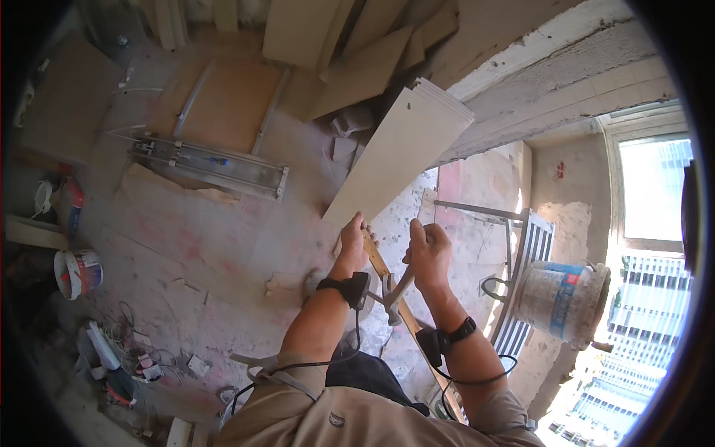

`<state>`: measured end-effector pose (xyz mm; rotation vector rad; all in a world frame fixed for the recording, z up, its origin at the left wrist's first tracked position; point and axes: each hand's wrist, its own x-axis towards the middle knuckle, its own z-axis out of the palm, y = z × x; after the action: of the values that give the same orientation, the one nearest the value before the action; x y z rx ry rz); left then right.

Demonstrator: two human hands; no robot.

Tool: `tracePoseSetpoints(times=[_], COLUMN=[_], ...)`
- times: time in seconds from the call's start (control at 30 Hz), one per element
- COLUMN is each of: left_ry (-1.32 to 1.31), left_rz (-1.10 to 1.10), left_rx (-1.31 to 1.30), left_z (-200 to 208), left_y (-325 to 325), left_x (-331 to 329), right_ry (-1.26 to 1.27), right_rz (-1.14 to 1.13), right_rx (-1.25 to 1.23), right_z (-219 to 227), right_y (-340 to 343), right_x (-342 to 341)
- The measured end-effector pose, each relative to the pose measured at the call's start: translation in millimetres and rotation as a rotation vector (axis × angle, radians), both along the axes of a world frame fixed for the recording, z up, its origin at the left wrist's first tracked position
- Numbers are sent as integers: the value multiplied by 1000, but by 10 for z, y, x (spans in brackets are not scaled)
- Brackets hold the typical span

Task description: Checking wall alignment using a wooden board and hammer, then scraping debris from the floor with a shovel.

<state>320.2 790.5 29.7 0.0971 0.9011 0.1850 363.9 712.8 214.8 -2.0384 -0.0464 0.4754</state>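
My left hand (352, 244) grips the lower corner of a large beige tile (402, 149) that rises tilted up and to the right; its upper edge shows several thin layers. My right hand (430, 252) is closed around the handle of a metal hammer (390, 296), whose head hangs down between my two wrists. A narrow wooden strip (413, 328) runs diagonally from under my left hand down to the lower right, behind the hammer. Both wrists wear black bands with cables.
A long metal tile cutter (208, 160) lies on the dusty floor at upper left, with boards leaning on the wall behind it. A white-and-red bucket (78, 272) and cables sit at left. A dirty bucket (562, 298) and a metal rack (525, 261) stand by the window at right.
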Motion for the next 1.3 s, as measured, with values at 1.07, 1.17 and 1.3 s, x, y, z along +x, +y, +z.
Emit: tracePoseSetpoints(times=[1.07, 1.17, 1.3], left_ry=[208, 259, 283], left_rz=[54, 52, 61], left_rx=[-62, -27, 12], left_z=[122, 96, 64], left_y=[-56, -43, -31], left_x=[190, 218, 219], right_ry=[-65, -119, -389], right_rz=[172, 254, 494], right_rx=[155, 220, 317], right_z=[291, 365, 345], right_y=[-366, -525, -881], right_x=[-229, -361, -466])
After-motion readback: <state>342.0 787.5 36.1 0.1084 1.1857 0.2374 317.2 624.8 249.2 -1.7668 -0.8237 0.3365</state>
